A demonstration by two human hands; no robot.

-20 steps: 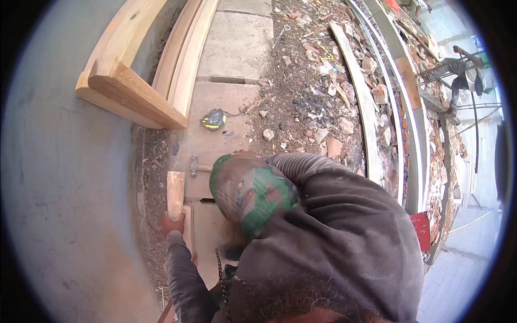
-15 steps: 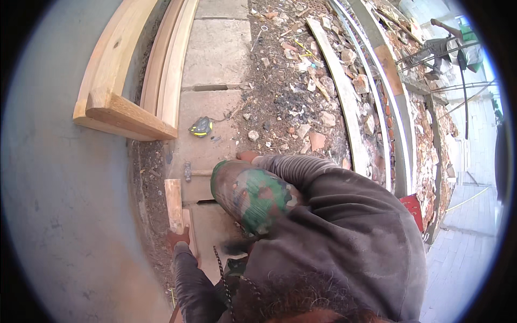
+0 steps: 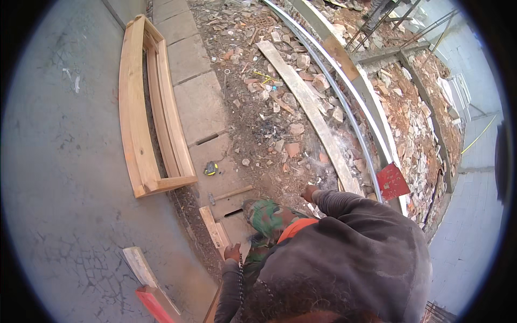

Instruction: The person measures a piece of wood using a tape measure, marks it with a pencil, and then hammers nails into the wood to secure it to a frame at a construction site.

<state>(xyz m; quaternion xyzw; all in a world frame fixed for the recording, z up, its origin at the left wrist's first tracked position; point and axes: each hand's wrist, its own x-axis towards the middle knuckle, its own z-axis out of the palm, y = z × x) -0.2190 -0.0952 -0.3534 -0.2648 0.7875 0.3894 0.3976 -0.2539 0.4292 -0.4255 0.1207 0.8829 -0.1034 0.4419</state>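
Note:
My left hand (image 3: 232, 252) is closed at the near end of a short wooden board (image 3: 210, 223), which lies beside another pale board piece on the concrete strip. Over the rubble to the right, my right hand (image 3: 308, 192) is held out with its fingers curled; whatever may be in them is too small to make out. Ahead of my knee lies a hammer (image 3: 231, 192), its wooden handle pointing right. Farther off, a black and yellow tape measure (image 3: 210, 168) rests on the concrete. My camouflage trouser leg (image 3: 269, 218) is between my hands.
A long wooden frame (image 3: 137, 124) leans along the grey wall (image 3: 70, 161) at left. Rubble (image 3: 269, 129), a long plank (image 3: 312, 113) and metal rails (image 3: 344, 97) lie to the right. A red plate (image 3: 393, 181) sits beside the rails. Another person's legs (image 3: 374, 16) show far right.
My body has straightened and the view has turned. My right hand has moved from beside the knee out over the rubble. My left hand stays at the board.

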